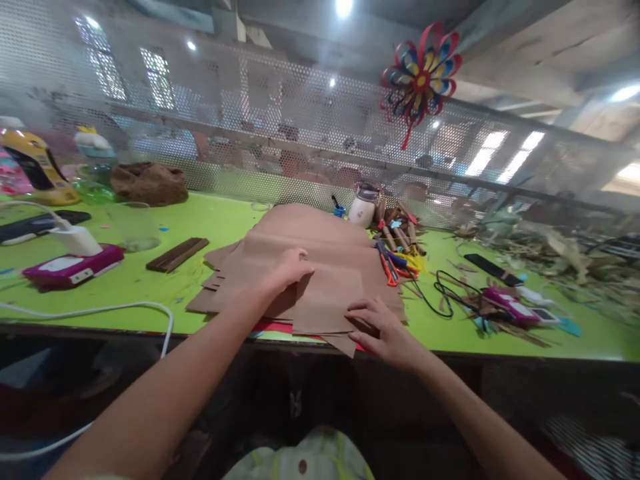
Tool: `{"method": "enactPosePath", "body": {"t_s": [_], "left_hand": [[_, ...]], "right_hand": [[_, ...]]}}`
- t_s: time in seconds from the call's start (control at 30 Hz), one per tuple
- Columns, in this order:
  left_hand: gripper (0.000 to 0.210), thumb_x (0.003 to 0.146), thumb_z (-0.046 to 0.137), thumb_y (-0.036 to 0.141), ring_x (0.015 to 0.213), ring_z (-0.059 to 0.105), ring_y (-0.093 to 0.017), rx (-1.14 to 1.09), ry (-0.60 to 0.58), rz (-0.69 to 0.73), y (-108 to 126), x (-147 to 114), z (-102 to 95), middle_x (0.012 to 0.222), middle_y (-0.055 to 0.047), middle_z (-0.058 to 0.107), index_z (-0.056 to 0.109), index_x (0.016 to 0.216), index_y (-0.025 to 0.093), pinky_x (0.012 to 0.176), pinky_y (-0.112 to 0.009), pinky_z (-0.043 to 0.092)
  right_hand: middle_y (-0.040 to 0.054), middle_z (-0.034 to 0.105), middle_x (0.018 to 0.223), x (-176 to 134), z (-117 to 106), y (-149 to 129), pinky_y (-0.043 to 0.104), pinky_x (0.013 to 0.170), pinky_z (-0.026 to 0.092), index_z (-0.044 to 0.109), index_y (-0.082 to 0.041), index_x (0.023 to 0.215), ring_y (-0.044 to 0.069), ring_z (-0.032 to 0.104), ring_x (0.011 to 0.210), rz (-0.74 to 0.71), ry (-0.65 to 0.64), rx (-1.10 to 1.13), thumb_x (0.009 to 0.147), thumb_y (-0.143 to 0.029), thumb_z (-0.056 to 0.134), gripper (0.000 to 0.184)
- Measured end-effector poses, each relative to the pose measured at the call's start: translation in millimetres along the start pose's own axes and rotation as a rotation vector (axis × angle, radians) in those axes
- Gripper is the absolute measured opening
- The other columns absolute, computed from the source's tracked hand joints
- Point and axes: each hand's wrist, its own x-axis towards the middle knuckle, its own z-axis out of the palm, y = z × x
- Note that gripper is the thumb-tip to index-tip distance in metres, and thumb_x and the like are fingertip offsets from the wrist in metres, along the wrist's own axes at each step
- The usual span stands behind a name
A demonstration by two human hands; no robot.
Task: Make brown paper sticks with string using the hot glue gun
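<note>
A piece of brown paper [327, 300] lies at the front of a stack of larger brown sheets [315, 223] on the green table. My left hand [290, 270] rests over the upper left edge of this piece, fingers bent and the thumb a little apart. At its lower right edge is my right hand [383, 333], with fingertips on the paper and the thumb spread below them. Neither hand visibly grips the paper. Some red material shows from under the stack along the table's front edge.
Right of the stack lie orange-handled scissors [391, 270], a black cable [443, 300] and a purple power strip [510, 305]. To the left are a brown strip [177, 255], a clear cup [134, 230] and another purple power strip [75, 267]. A perforated metal screen [280, 120] stands behind.
</note>
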Motion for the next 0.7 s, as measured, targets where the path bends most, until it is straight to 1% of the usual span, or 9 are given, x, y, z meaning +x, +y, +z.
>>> {"method": "enactPosePath", "body": {"t_s": [0.07, 0.17, 0.23, 0.3, 0.37, 0.43, 0.53, 0.57, 0.7], "left_hand": [[0.045, 0.069, 0.064, 0.019, 0.061, 0.057, -0.015, -0.217, -0.05, -0.029, -1.6, -2.2, 0.4, 0.071, -0.002, 0.062, 0.058, 0.114, 0.016, 0.054, -0.024, 0.041], [0.038, 0.071, 0.063, 0.02, 0.059, 0.056, -0.011, -0.51, -0.099, 0.082, -0.1, -0.3, -11.4, 0.07, 0.001, 0.06, 0.058, 0.108, 0.017, 0.055, -0.023, 0.043], [0.03, 0.071, 0.063, 0.021, 0.066, 0.059, -0.012, -0.602, -0.035, 0.21, 7.5, 3.6, -26.7, 0.077, 0.0, 0.064, 0.059, 0.1, 0.016, 0.063, -0.025, 0.047], [0.024, 0.071, 0.063, 0.023, 0.078, 0.061, -0.013, -0.628, 0.123, 0.376, 19.8, 6.6, -44.0, 0.086, -0.002, 0.066, 0.06, 0.094, 0.016, 0.075, -0.028, 0.049], [0.019, 0.073, 0.063, 0.024, 0.083, 0.062, -0.014, -0.595, 0.268, 0.566, 32.3, 5.2, -57.6, 0.089, -0.003, 0.067, 0.06, 0.09, 0.016, 0.081, -0.031, 0.049], [0.012, 0.077, 0.059, 0.024, 0.086, 0.061, -0.014, -0.469, 0.281, 0.73, 39.1, -2.1, -62.6, 0.09, -0.004, 0.067, 0.06, 0.086, 0.016, 0.084, -0.031, 0.048], [0.011, 0.083, 0.05, 0.018, 0.088, 0.06, -0.013, -0.214, 0.156, 0.849, 29.0, -21.5, -50.9, 0.091, -0.004, 0.066, 0.061, 0.084, 0.017, 0.086, -0.03, 0.047], [0.014, 0.083, 0.047, 0.015, 0.087, 0.06, -0.013, -0.139, 0.093, 0.861, 20.3, -28.8, -43.7, 0.091, -0.004, 0.066, 0.061, 0.087, 0.017, 0.084, -0.029, 0.047], [0.024, 0.079, 0.038, 0.003, 0.091, 0.056, -0.013, 0.05, -0.043, 0.844, -22.9, -54.4, -18.2, 0.095, -0.005, 0.062, 0.056, 0.083, 0.018, 0.083, -0.027, 0.045]], "right_hand": [[0.0103, 0.058, 0.113, -0.5, 0.4, -1.0, 0.04, 0.094, 0.042, 0.062, -0.02, 0.112, 0.022, 0.051, 0.106, 0.003, 0.02, 0.037, 0.083, -0.027, 0.06, 0.029], [0.0107, 0.06, 0.111, -0.4, -5.5, 5.9, 0.039, 0.09, 0.045, 0.063, -0.02, 0.107, 0.021, 0.055, 0.104, 0.024, 0.131, 0.095, 0.083, -0.029, 0.06, 0.026], [0.0102, 0.063, 0.105, 0.8, -16.3, 20.1, 0.038, 0.087, 0.047, 0.065, -0.019, 0.099, 0.021, 0.059, 0.098, 0.081, 0.276, 0.103, 0.084, -0.031, 0.057, 0.021], [0.0091, 0.066, 0.095, 4.7, -32.6, 41.4, 0.036, 0.083, 0.048, 0.066, -0.017, 0.09, 0.02, 0.061, 0.089, 0.196, 0.417, 0.075, 0.086, -0.034, 0.053, 0.022], [0.0085, 0.068, 0.085, 13.1, -51.1, 66.3, 0.035, 0.078, 0.049, 0.066, -0.014, 0.087, 0.02, 0.063, 0.081, 0.359, 0.49, 0.001, 0.087, -0.036, 0.049, 0.027], [0.0085, 0.069, 0.087, 26.1, -65.6, 89.8, 0.034, 0.076, 0.049, 0.066, -0.012, 0.091, 0.02, 0.063, 0.081, 0.532, 0.468, -0.164, 0.087, -0.033, 0.044, 0.031], [0.009, 0.07, 0.082, 48.8, -70.2, 115.6, 0.031, 0.07, 0.047, 0.068, -0.011, 0.089, 0.021, 0.064, 0.077, 0.599, 0.377, -0.233, 0.08, -0.027, 0.051, 0.025], [0.0097, 0.07, 0.08, 55.6, -67.3, 121.2, 0.03, 0.07, 0.046, 0.069, -0.011, 0.086, 0.022, 0.064, 0.077, 0.608, 0.353, -0.248, 0.076, -0.025, 0.055, 0.022], [0.0148, 0.07, 0.084, 72.6, -50.4, 132.7, 0.03, 0.072, 0.043, 0.068, -0.01, 0.082, 0.025, 0.063, 0.083, 0.663, 0.299, -0.307, 0.068, -0.017, 0.059, 0.017]]}}
